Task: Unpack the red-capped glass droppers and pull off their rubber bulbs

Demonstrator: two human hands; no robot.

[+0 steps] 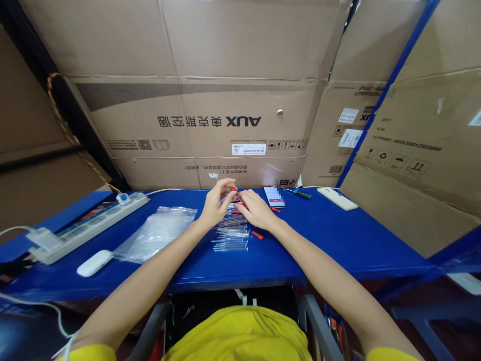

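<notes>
My left hand (216,204) is closed in a pinch, with a small red rubber bulb (233,189) showing at its fingertips. Close beside it, my right hand (258,210) has its fingers bent together. A bit of red shows at those fingers, but what they hold is mostly hidden. Below both hands lies a loose pile of thin clear dropper tubes (231,238), roughly side by side. One more red bulb (257,235) rests on the table right of the pile, and others lie partly behind my hands.
A clear plastic bag (161,233) lies left of the pile, beside a white rounded case (94,263) and a power strip (90,228). Behind my right hand are a phone (273,196), a green-handled screwdriver (299,193) and a cream power bank (337,198). Cardboard walls (210,100) enclose the blue table (323,245).
</notes>
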